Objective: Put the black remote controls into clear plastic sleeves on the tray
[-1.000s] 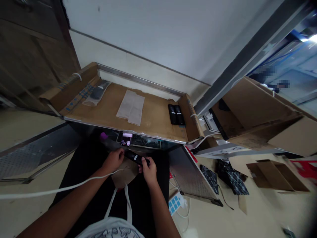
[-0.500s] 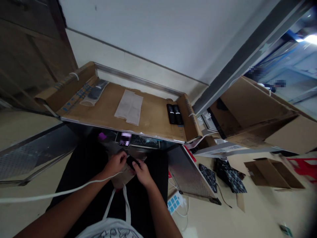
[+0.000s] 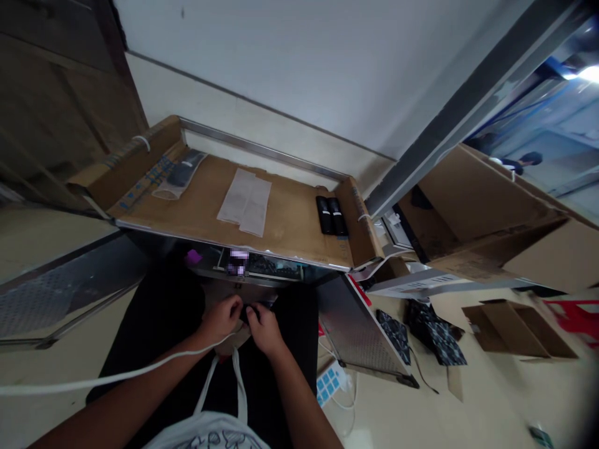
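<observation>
Light is uneven and mostly dim: a glaring lamp (image 3: 589, 73) burns out at far right, while the white wall panel (image 3: 262, 68) takes a soft grey-blue cast and the wooden boards (image 3: 42, 106) at far left sink into murk. The cardboard-lined surface (image 3: 196, 215) is evenly lit, with faint shadows. Below it, the left hand (image 3: 223, 319) and right hand (image 3: 267, 329) are soft, and the black item (image 3: 244, 313) between their fingers blends into darkness. Pale glare spots the near floor (image 3: 359, 438). Wide-angle distortion stretches the edges; the red object (image 3: 578, 318) at right is smeared, and pixel blocks mask a lit screen (image 3: 238, 263).
</observation>
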`<state>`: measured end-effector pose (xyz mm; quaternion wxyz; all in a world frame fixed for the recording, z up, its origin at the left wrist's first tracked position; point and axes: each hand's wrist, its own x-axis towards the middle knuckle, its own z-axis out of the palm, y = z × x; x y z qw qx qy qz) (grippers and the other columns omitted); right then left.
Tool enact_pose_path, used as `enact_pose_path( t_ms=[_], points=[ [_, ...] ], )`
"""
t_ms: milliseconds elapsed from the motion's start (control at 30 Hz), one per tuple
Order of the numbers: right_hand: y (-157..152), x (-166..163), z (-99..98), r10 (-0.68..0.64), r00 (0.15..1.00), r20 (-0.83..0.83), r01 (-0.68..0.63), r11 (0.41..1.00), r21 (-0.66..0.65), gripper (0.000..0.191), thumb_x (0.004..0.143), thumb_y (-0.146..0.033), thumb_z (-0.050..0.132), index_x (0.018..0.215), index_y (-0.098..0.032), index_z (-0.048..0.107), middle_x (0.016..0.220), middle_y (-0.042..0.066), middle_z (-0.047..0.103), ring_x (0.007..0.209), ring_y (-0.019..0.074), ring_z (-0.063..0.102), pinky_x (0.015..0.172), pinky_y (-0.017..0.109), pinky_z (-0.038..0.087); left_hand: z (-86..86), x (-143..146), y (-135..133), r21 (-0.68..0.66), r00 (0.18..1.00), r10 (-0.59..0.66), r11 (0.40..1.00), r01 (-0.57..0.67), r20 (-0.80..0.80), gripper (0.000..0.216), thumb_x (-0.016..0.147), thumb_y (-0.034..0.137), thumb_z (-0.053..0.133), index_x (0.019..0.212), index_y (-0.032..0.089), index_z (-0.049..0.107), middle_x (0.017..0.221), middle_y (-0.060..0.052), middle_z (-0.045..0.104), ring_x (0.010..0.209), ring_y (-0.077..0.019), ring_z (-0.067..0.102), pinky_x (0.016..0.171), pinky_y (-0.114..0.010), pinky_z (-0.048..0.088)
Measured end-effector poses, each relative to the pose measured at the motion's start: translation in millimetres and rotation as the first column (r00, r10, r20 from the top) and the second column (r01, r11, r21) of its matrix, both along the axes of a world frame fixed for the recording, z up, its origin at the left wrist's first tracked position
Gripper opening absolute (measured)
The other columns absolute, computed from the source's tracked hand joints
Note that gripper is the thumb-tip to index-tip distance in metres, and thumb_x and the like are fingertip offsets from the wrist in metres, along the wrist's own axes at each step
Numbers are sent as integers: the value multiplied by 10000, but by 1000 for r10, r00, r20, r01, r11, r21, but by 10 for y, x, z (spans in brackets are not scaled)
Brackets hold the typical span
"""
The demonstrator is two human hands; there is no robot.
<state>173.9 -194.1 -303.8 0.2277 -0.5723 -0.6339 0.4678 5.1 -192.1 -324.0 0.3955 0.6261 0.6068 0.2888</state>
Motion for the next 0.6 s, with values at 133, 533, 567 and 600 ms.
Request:
enact_pose_path(
  t_ms=[133, 533, 567, 600],
  points=[
    [-18, -37, 43, 75, 989, 131, -84, 995, 61, 348, 958, -376, 551, 1186, -182, 729, 1070, 119, 761, 988, 238, 710, 912, 325, 520, -58, 13, 40, -38, 999, -30, 999, 28, -40, 163, 901, 225, 458, 842, 184, 605, 769, -56, 675, 744, -209, 646, 707, -296, 413],
    [76, -47, -220, -159, 930, -332, 24, 926, -376, 564, 901, -618, 556, 1235, -172, 639, 796, 41, 690, 608, 172, 607, 562, 279, 469, -71, -4, 31, 62, 996, 11, 998, -16, 84, 215, 903, 332, 444, 831, 194, 592, 752, -40, 646, 713, -198, 613, 697, -297, 431],
    [77, -43, -218, -173, 923, -343, 22, 916, -402, 581, 898, -628, 550, 1244, -167, 623, 778, 38, 682, 580, 164, 585, 539, 270, 450, -92, -15, 41, 58, 996, 5, 998, -10, 94, 225, 905, 346, 444, 830, 194, 592, 753, -42, 649, 718, -200, 616, 697, -298, 433],
    [78, -37, -217, -177, 923, -343, 20, 910, -415, 584, 897, -636, 542, 1230, -162, 618, 764, 35, 675, 555, 154, 560, 515, 261, 429, -115, -25, 49, 51, 995, -2, 999, -3, 103, 233, 903, 357, 445, 827, 194, 592, 751, -44, 652, 720, -202, 619, 696, -299, 435]
  ],
)
